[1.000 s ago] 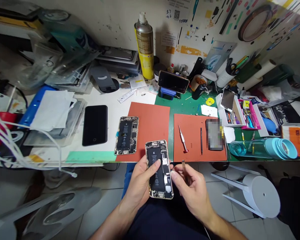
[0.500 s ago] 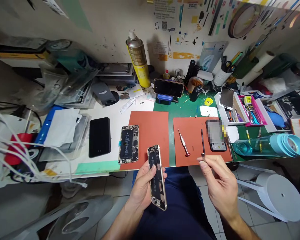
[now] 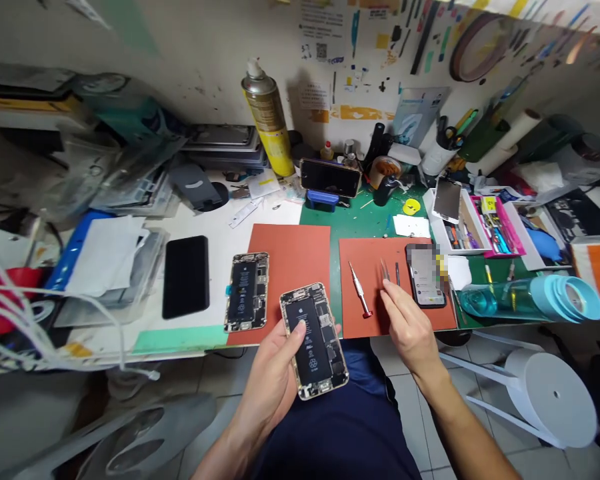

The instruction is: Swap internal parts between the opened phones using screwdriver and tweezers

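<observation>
My left hand (image 3: 275,363) grips an opened phone (image 3: 314,343) over my lap, thumb on its black battery and fingers underneath. The phone's inside faces up. My right hand (image 3: 409,325) is closed on a pair of tweezers (image 3: 385,270), tips pointing away from me above the right orange mat (image 3: 350,327). Beside the tweezers lie a thin dark tool (image 3: 397,273) and a silver screwdriver (image 3: 360,291) with a red end. A second opened phone (image 3: 249,292) lies left of the held one, partly on the left orange mat (image 3: 300,253).
A lit phone (image 3: 427,277) lies at the right mat's edge. A blue water bottle (image 3: 525,299) rests on its side near the table edge. Further left is a black phone (image 3: 185,277). Behind stand a spray can (image 3: 269,120) and a propped phone (image 3: 330,179); tool boxes (image 3: 460,227) are at right.
The held phone has turned from edge-on to show its inside more fully. My right hand has moved forward and left over the mat, and the tweezers' tips now show.
</observation>
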`<control>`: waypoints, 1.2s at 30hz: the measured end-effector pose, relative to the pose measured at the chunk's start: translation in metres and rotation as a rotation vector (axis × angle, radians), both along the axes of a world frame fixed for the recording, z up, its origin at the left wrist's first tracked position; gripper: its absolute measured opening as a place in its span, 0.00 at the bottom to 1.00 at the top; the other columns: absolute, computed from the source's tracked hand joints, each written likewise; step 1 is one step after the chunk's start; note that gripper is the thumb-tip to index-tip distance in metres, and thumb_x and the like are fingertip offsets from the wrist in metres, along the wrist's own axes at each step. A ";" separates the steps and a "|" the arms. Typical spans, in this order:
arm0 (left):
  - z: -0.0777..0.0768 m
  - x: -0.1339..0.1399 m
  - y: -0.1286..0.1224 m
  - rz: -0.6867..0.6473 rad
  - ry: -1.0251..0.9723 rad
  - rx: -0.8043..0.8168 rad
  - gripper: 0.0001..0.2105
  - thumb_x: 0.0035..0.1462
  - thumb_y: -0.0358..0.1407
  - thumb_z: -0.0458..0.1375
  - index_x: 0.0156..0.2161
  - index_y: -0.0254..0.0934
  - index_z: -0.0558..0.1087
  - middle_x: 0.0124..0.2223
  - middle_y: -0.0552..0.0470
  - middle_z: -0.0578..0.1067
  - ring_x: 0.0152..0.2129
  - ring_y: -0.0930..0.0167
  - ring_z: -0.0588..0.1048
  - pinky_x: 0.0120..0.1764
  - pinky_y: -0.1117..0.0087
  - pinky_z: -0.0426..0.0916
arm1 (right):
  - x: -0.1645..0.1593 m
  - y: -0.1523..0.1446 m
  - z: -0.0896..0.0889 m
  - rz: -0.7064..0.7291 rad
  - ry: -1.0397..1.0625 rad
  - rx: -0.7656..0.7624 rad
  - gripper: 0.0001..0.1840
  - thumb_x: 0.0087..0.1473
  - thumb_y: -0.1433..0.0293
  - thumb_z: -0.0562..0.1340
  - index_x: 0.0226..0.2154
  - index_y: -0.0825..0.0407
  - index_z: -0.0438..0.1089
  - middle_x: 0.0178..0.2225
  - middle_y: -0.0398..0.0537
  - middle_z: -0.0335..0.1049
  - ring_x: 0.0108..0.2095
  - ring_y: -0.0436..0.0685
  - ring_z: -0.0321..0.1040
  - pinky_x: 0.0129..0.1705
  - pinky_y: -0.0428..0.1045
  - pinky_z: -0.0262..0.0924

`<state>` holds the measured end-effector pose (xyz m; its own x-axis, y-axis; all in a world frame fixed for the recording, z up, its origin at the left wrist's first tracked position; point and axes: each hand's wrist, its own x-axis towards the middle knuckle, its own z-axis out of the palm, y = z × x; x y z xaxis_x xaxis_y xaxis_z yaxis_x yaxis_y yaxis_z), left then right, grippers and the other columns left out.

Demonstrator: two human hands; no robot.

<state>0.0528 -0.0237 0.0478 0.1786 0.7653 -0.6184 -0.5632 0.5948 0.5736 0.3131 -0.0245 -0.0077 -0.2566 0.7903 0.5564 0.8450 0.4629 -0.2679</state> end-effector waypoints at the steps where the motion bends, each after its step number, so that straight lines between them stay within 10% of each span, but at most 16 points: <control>1: 0.001 0.001 -0.001 0.003 -0.003 0.014 0.25 0.62 0.43 0.72 0.60 0.38 0.76 0.52 0.40 0.85 0.53 0.52 0.84 0.55 0.49 0.80 | 0.002 0.000 -0.004 -0.002 -0.024 -0.035 0.40 0.68 0.88 0.53 0.76 0.52 0.55 0.67 0.65 0.70 0.68 0.69 0.69 0.65 0.67 0.75; 8: 0.004 0.001 -0.004 -0.016 -0.035 0.084 0.21 0.63 0.42 0.71 0.58 0.37 0.78 0.52 0.39 0.85 0.54 0.52 0.82 0.59 0.48 0.77 | 0.005 -0.007 -0.010 -0.029 -0.133 -0.235 0.40 0.65 0.90 0.51 0.75 0.54 0.57 0.70 0.68 0.66 0.73 0.75 0.61 0.65 0.74 0.71; 19: -0.001 0.007 -0.016 -0.135 -0.024 0.246 0.23 0.60 0.36 0.73 0.59 0.42 0.78 0.60 0.43 0.82 0.61 0.56 0.78 0.66 0.52 0.70 | -0.065 -0.022 0.068 0.091 0.479 -0.310 0.16 0.68 0.79 0.64 0.55 0.50 0.76 0.42 0.52 0.74 0.40 0.57 0.75 0.41 0.53 0.75; 36: -0.011 0.010 -0.033 -0.255 -0.066 0.288 0.23 0.67 0.39 0.68 0.65 0.47 0.76 0.69 0.45 0.74 0.68 0.54 0.69 0.69 0.52 0.65 | -0.071 -0.007 0.071 0.155 0.470 -0.452 0.12 0.72 0.77 0.59 0.53 0.49 0.73 0.44 0.51 0.70 0.44 0.57 0.73 0.46 0.54 0.74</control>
<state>0.0628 -0.0568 0.0371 0.4173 0.8320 -0.3655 -0.4592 0.5402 0.7052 0.2416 -0.0317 0.0630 -0.1970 0.9455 0.2594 0.5239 0.3252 -0.7873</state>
